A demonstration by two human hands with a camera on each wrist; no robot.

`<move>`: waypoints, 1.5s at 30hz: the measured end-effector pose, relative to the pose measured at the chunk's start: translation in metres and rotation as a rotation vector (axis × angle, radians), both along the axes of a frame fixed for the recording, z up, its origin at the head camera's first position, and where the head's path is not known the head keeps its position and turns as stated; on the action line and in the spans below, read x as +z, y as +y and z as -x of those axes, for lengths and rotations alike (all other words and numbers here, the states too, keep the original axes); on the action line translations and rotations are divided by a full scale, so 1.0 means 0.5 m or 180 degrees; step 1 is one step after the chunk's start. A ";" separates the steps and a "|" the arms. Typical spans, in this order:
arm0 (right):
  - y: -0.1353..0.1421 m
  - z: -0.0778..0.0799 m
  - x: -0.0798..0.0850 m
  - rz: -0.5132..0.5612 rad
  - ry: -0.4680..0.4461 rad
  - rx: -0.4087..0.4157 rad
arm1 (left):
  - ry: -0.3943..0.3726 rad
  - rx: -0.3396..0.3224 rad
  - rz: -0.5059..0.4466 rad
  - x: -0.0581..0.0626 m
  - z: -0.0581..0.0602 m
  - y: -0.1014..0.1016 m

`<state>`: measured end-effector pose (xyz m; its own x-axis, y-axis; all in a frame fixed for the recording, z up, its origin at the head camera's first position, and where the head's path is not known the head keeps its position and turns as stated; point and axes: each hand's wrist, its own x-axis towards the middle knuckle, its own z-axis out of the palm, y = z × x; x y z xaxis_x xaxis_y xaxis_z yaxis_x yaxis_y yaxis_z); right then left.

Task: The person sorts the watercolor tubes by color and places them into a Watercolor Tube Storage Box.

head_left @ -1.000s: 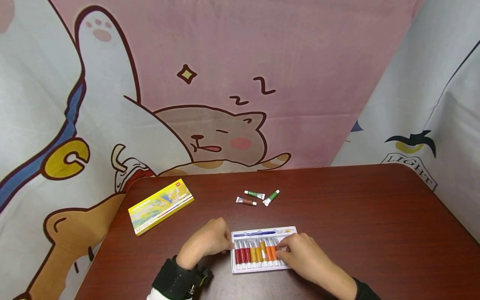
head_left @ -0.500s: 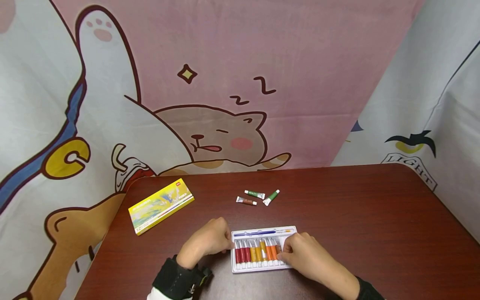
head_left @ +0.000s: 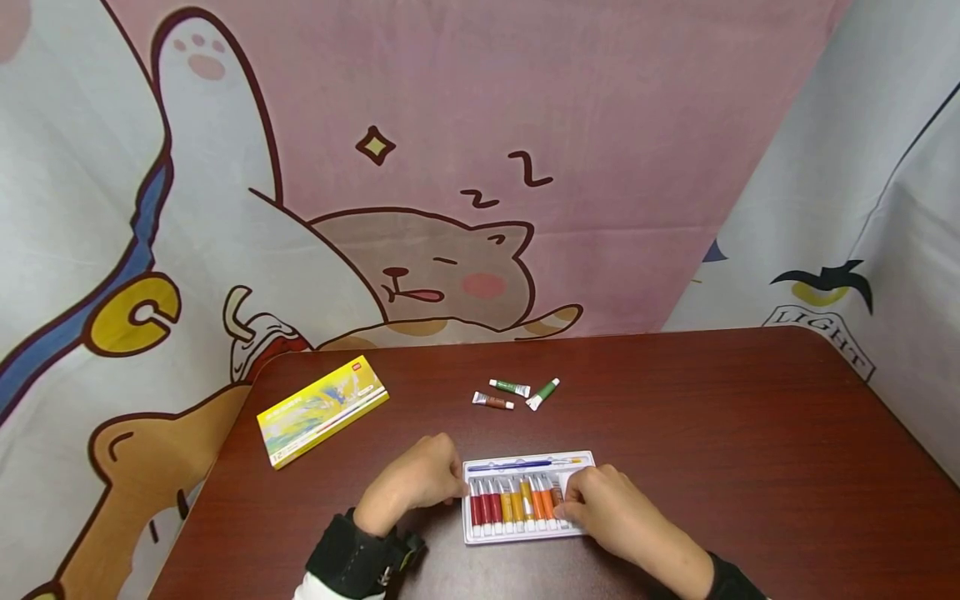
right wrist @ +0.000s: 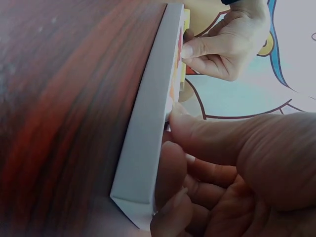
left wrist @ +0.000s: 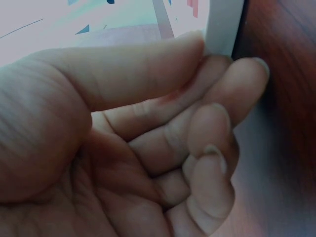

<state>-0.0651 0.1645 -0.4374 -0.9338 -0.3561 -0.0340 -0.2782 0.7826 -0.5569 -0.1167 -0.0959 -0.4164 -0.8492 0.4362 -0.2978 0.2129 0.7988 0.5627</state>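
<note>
A white plastic tray (head_left: 529, 541) lies on the table, holding a row of small paint tubes in reds, yellows and oranges, with a blue-handled paintbrush (head_left: 517, 467) along its far side. My left hand (head_left: 423, 472) pinches the tray's left edge between thumb and index finger; its other fingers are curled in the left wrist view. Over the tray's right end, my right hand (head_left: 611, 506) holds a brown paint tube (head_left: 557, 495) at the end of the row, thumb tip on it. That hand hides the tray's right end. In the right wrist view its thumb (right wrist: 207, 138) reaches over the tray wall.
Behind the tray lie two green paint tubes (head_left: 509, 388) and a brown-red one (head_left: 492, 402). A yellow paint box (head_left: 323, 412) sits at the table's back left. The reddish-brown table (head_left: 750, 433) ends at a cartoon-printed cloth (head_left: 615, 167).
My right hand has shifted slightly to the right, and the brown tube shows beside the orange ones. The left hand stays at the tray's left edge.
</note>
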 end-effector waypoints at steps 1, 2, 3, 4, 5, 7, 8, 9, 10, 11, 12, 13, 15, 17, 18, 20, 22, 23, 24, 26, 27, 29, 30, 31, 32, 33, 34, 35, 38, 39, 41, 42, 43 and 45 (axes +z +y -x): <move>0.000 0.000 0.000 -0.0002 0.0001 0.0005 | 0.0002 0.0000 0.0001 0.000 0.000 0.000; 0.000 0.001 -0.001 -0.0004 0.0010 0.0013 | 0.0003 -0.0001 0.0004 0.000 0.000 0.000; 0.000 0.001 -0.002 -0.0010 0.0022 0.0018 | -0.0003 0.0001 0.0008 0.000 0.000 0.001; 0.001 0.002 -0.002 -0.0014 0.0027 0.0022 | -0.0006 0.0003 0.0012 0.000 0.000 0.001; 0.000 0.002 -0.003 -0.0014 0.0028 0.0025 | -0.0011 0.0004 0.0017 0.000 0.001 0.001; 0.000 0.002 -0.003 -0.0011 0.0025 0.0023 | -0.0025 0.0014 0.0033 0.000 0.001 0.001; 0.000 0.002 -0.004 -0.0011 0.0033 0.0026 | -0.0034 0.0020 0.0040 0.000 0.001 0.001; 0.000 0.002 -0.005 -0.0017 0.0047 0.0027 | -0.0051 0.0028 0.0046 0.000 0.001 0.001; 0.000 0.001 -0.005 -0.0025 0.0056 0.0027 | -0.0063 0.0036 0.0054 0.000 0.001 0.001; -0.001 0.001 -0.006 -0.0037 0.0074 0.0029 | -0.0076 0.0043 0.0061 0.000 0.001 0.001; -0.001 0.001 -0.006 -0.0051 0.0096 0.0029 | -0.0088 0.0049 0.0070 0.000 0.001 0.001; -0.001 0.001 -0.007 -0.0065 0.0113 0.0031 | -0.0101 0.0057 0.0076 0.000 0.002 0.001; -0.001 0.001 -0.009 -0.0093 0.0144 0.0027 | -0.0125 0.0069 0.0082 -0.001 0.002 0.001; -0.001 0.000 -0.010 -0.0104 0.0151 0.0025 | -0.0128 0.0072 0.0084 -0.002 0.002 0.000; -0.002 0.000 -0.010 -0.0104 0.0149 0.0024 | -0.0130 0.0071 0.0083 -0.003 0.002 0.000; -0.001 0.000 -0.011 -0.0103 0.0147 0.0024 | -0.0134 0.0072 0.0077 -0.003 0.001 0.000; -0.001 -0.001 -0.011 -0.0096 0.0140 0.0027 | -0.0128 0.0065 0.0074 -0.003 0.001 -0.001; -0.001 -0.001 -0.011 -0.0093 0.0136 0.0028 | -0.0129 0.0066 0.0071 -0.003 0.001 -0.001; 0.000 0.000 -0.011 -0.0082 0.0134 0.0033 | -0.0133 0.0068 0.0065 -0.003 0.001 -0.001; 0.000 0.001 -0.011 -0.0062 0.0126 0.0046 | -0.0121 0.0065 0.0062 -0.003 0.002 -0.002; 0.000 0.001 -0.011 -0.0053 0.0123 0.0053 | -0.0113 0.0061 0.0060 -0.003 0.003 -0.002; 0.001 0.002 -0.011 -0.0045 0.0106 0.0063 | -0.0089 0.0053 0.0055 -0.003 0.003 -0.002; 0.001 0.002 -0.010 -0.0039 0.0098 0.0071 | -0.0074 0.0047 0.0054 -0.003 0.003 -0.002; 0.001 0.003 -0.010 -0.0035 0.0092 0.0079 | -0.0057 0.0044 0.0056 -0.003 0.003 -0.003; 0.001 0.003 -0.010 -0.0028 0.0092 0.0085 | -0.0045 0.0040 0.0052 -0.003 0.003 -0.003; 0.001 0.004 -0.010 -0.0021 0.0088 0.0096 | -0.0041 0.0042 0.0052 -0.002 0.002 -0.003; 0.001 0.004 -0.010 -0.0015 0.0087 0.0109 | -0.0040 0.0042 0.0049 -0.001 0.002 -0.003; 0.001 0.005 -0.010 0.0000 0.0077 0.0119 | -0.0037 0.0042 0.0055 -0.001 0.001 -0.003; 0.000 0.007 -0.006 0.0038 0.0028 0.0137 | -0.0031 0.0036 0.0069 0.002 0.001 -0.004; -0.001 0.008 -0.003 0.0037 -0.0004 0.0134 | -0.0030 0.0033 0.0071 0.002 0.001 -0.004; -0.002 0.009 0.005 0.0016 -0.0032 0.0092 | -0.0019 0.0026 0.0077 0.002 0.002 -0.003; -0.004 0.010 0.009 -0.0009 -0.0028 0.0062 | -0.0014 0.0018 0.0071 0.002 0.002 -0.003; -0.005 0.011 0.014 -0.0049 0.0008 0.0030 | -0.0012 0.0010 0.0061 0.002 0.002 -0.002; -0.010 0.017 0.021 -0.0109 0.0162 0.0006 | -0.0007 -0.0004 0.0044 0.001 0.002 -0.002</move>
<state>-0.0738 0.1597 -0.4269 -0.9340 -0.3572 0.0015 -0.3069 0.8004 -0.5150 -0.1175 -0.0969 -0.4159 -0.8480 0.4331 -0.3056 0.2128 0.8062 0.5520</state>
